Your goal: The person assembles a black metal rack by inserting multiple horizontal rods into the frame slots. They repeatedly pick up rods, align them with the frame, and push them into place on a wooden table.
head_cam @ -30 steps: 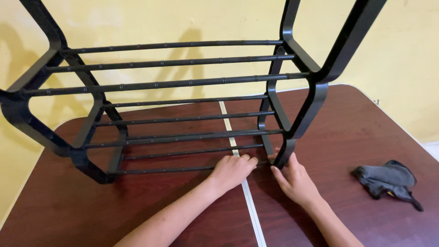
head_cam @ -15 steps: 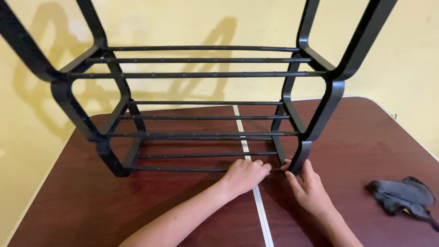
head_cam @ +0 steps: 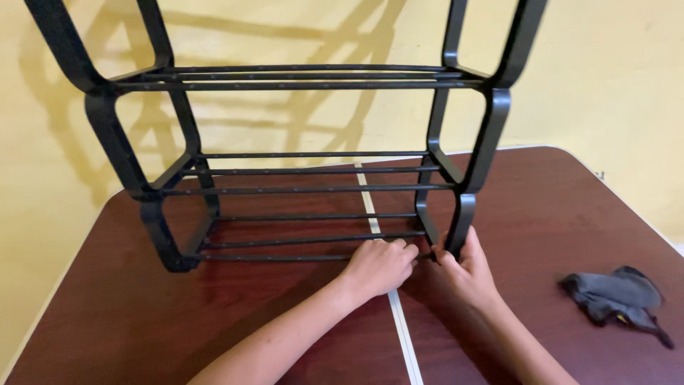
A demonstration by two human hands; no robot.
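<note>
On the dark red-brown table (head_cam: 142, 321), toward its far edge and a bit left of the middle, stands a black tiered rack (head_cam: 299, 171) with thin crossbars between chunky rounded side frames. Its top runs out of view. Both hands are down at the rack's lowest front bar (head_cam: 285, 258), near its right-hand foot.

Left hand (head_cam: 377, 267): fingers curled over, knuckles up, fingertips (head_cam: 395, 246) tucked against the right end of that bottom bar. Looks like a loose closed grip on the bar, though I can't see whether the fingers wrap all the way round it.

Right hand (head_cam: 467, 271): fingers bent and pressed up against the base of the right side frame (head_cam: 463, 221), thumb side toward the bar's end. Closed around the foot of the frame as far as I can tell. The two hands are just beside each other, almost touching.

A pale seam strip (head_cam: 399, 328) runs front to back down the table's middle, passing under the rack and between the forearms. Over by the right edge lies a crumpled grey glove (head_cam: 616, 296), well apart from the hands. Yellow wall (head_cam: 605, 71) behind.
</note>
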